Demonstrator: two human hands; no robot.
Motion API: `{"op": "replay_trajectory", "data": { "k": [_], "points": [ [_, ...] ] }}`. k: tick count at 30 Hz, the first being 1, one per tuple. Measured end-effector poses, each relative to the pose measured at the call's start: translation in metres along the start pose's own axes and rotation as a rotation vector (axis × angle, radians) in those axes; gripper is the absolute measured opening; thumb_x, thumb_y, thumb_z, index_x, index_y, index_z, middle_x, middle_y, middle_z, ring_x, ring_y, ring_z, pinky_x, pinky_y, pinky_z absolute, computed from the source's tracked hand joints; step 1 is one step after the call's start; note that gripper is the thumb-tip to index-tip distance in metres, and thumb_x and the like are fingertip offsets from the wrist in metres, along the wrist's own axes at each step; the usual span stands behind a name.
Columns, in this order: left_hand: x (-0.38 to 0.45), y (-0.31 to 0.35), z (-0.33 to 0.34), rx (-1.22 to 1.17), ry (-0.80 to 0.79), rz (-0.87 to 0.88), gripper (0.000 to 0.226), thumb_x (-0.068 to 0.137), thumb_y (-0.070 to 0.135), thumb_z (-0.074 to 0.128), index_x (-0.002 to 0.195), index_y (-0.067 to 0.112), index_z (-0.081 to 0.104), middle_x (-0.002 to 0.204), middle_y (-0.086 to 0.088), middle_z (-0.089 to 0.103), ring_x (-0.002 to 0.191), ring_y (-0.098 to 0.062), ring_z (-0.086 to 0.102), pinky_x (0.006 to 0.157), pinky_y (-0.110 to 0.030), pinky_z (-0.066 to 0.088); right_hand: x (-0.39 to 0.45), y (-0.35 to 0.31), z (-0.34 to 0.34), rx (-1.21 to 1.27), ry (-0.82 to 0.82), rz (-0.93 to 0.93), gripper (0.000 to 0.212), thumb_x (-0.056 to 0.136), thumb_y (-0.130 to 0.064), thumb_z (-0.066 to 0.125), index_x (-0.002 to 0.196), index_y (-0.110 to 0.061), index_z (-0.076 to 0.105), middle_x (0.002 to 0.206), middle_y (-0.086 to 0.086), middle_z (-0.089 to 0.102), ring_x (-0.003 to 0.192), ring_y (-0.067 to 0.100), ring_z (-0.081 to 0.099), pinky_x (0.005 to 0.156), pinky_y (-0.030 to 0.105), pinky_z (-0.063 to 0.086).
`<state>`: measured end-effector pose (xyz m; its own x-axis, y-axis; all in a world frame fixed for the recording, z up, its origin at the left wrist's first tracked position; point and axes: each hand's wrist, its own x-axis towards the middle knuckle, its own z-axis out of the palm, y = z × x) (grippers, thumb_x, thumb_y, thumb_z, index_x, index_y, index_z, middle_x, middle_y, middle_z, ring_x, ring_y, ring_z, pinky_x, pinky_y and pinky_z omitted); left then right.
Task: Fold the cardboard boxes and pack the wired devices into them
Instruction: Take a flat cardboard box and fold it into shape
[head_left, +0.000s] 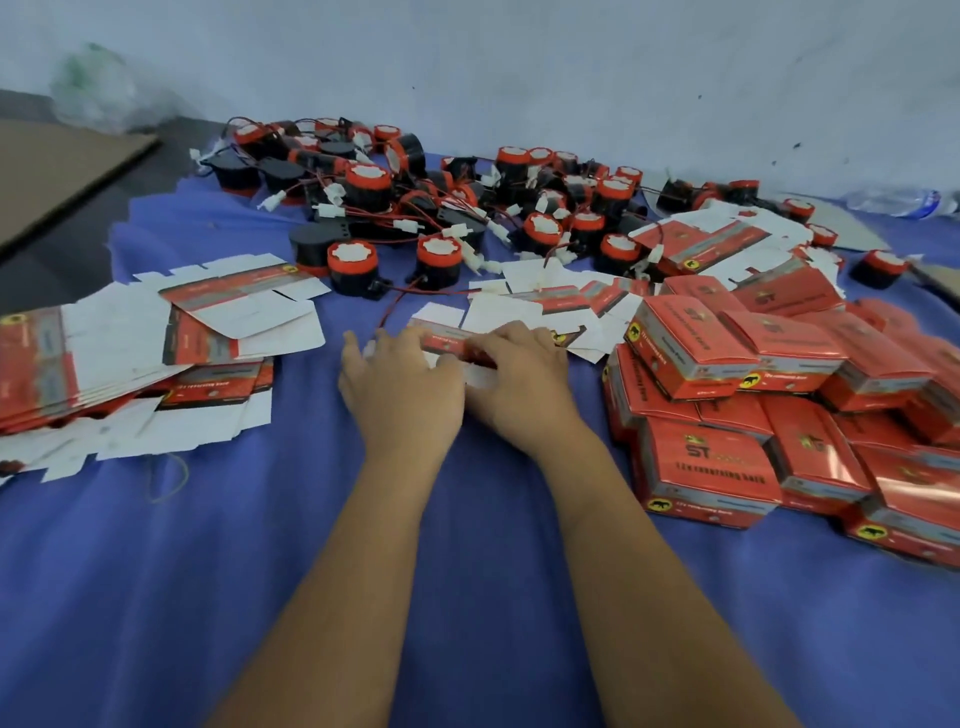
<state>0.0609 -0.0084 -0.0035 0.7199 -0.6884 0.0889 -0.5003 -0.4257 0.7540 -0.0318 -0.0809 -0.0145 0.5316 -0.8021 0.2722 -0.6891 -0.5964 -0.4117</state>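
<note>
Lighting soft, even, cool-toned; source not visible. Shadows faint. Glare streaks on the glossy red boxes (810, 457) at lower right. Overall soft focus, fine print unreadable. Wide-angle stretch at edges; forearms enlarged. Far-left plastic bag (96, 88) blurred.

Two bare forearms, sleeveless to the frame edge, no jewellery

Small hand-packing workshop, improvised. Blue cloth (467, 597) spread as work surface against bare whitewashed wall (571, 67). Heap of identical wired devices (415, 208), stacks of flat printed box blanks (130, 353), pile of finished red boxes (779, 405). Brown cardboard sheet (57, 166) at far left.
</note>
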Motion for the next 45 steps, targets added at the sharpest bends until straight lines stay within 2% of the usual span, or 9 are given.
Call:
{"op": "replay_trajectory", "data": {
  "k": [4, 10, 19, 23, 28, 33, 39, 41, 45],
  "points": [
    [0.001, 0.000, 0.003, 0.225, -0.036, 0.075, 0.038, 0.094, 0.027, 0.048, 0.128, 0.019, 0.063, 0.151, -0.009, 0.044, 0.146, -0.033, 0.021, 0.118, -0.046, 0.018, -0.008, 0.003, 0.000, -0.014, -0.032, 0.073, 0.053, 0.083, -0.053, 0.057, 0.129, -0.027, 0.055, 0.136, 0.004, 0.045, 0.131, 0.027, 0.030, 0.106, 0.036, 0.018],
    [0.003, -0.006, -0.002, -0.025, 0.194, 0.095, 0.030, 0.089, 0.014, 0.051, 0.109, 0.023, 0.072, 0.107, -0.009, 0.066, 0.117, -0.032, 0.049, 0.099, -0.032, 0.034, -0.016, 0.004, -0.009, 0.202, 0.028, 0.061, 0.057, 0.074, -0.052, 0.075, 0.122, -0.023, 0.062, 0.111, -0.005, 0.063, 0.105, 0.017, 0.055, 0.092, 0.034, 0.045],
    [0.011, -0.003, -0.017, -1.296, 0.129, -0.175, 0.023, 0.098, 0.006, 0.057, 0.113, 0.017, 0.068, 0.102, 0.003, 0.072, 0.090, -0.008, 0.068, 0.074, -0.024, 0.057, -0.023, 0.003, -0.016, 0.507, -0.086, -0.038, 0.021, 0.095, -0.033, 0.060, 0.115, -0.031, 0.066, 0.096, -0.016, 0.068, 0.090, 0.000, 0.060, 0.077, 0.010, 0.045],
    [0.005, 0.001, -0.015, -1.125, 0.107, -0.014, 0.028, 0.099, 0.012, 0.056, 0.123, 0.021, 0.066, 0.120, 0.008, 0.067, 0.109, -0.004, 0.064, 0.092, -0.027, 0.054, -0.022, 0.000, -0.014, 0.365, 0.058, 0.037, 0.032, 0.104, -0.030, 0.043, 0.073, -0.026, 0.048, 0.065, -0.008, 0.052, 0.063, 0.013, 0.045, 0.063, 0.035, 0.039],
    [-0.003, -0.001, -0.009, -0.570, 0.036, 0.498, 0.064, 0.084, 0.044, 0.065, 0.143, 0.031, 0.043, 0.160, 0.015, 0.020, 0.148, -0.005, 0.019, 0.121, -0.036, 0.024, -0.017, 0.003, -0.020, 0.564, 0.403, 0.234, 0.037, 0.103, -0.027, 0.044, 0.067, -0.019, 0.049, 0.062, -0.007, 0.049, 0.056, 0.000, 0.042, 0.053, 0.017, 0.033],
    [0.001, -0.005, 0.002, -0.070, 0.041, 0.629, 0.071, 0.080, 0.039, 0.077, 0.143, 0.025, 0.046, 0.152, 0.005, 0.040, 0.144, -0.019, 0.029, 0.117, -0.022, 0.016, -0.012, 0.004, -0.025, 0.964, 0.580, 0.344, 0.040, 0.101, -0.019, 0.047, 0.069, 0.002, 0.055, 0.067, 0.004, 0.054, 0.064, 0.010, 0.047, 0.061, 0.032, 0.042],
    [-0.004, -0.001, -0.003, -0.260, 0.158, 0.673, 0.041, 0.092, 0.041, 0.060, 0.129, 0.021, 0.060, 0.127, -0.001, 0.052, 0.119, -0.009, 0.046, 0.096, -0.004, 0.028, -0.017, -0.005, -0.029, 1.058, 0.556, 0.320, 0.027, 0.100, -0.016, 0.049, 0.080, -0.019, 0.066, 0.076, -0.003, 0.064, 0.067, 0.009, 0.060, 0.055, 0.027, 0.053],
    [-0.007, 0.001, -0.006, -0.388, 0.175, 0.610, 0.032, 0.095, 0.044, 0.053, 0.119, 0.023, 0.061, 0.116, 0.005, 0.053, 0.105, 0.000, 0.049, 0.089, -0.009, 0.037, -0.020, -0.009, -0.030, 1.187, 0.435, 0.223, 0.013, 0.098, -0.018, 0.054, 0.105, -0.022, 0.065, 0.096, -0.009, 0.066, 0.083, 0.001, 0.063, 0.068, 0.020, 0.052],
    [-0.011, 0.006, -0.013, -0.742, 0.045, 0.365, 0.013, 0.101, 0.039, 0.050, 0.101, 0.027, 0.056, 0.098, 0.004, 0.066, 0.086, -0.004, 0.062, 0.070, -0.021, 0.051, -0.021, -0.009, -0.030, 1.264, 0.154, 0.039, 0.051, 0.088, -0.042, 0.056, 0.138, -0.032, 0.047, 0.140, -0.011, 0.052, 0.130, 0.003, 0.048, 0.106, 0.024, 0.043]
  ]
}}
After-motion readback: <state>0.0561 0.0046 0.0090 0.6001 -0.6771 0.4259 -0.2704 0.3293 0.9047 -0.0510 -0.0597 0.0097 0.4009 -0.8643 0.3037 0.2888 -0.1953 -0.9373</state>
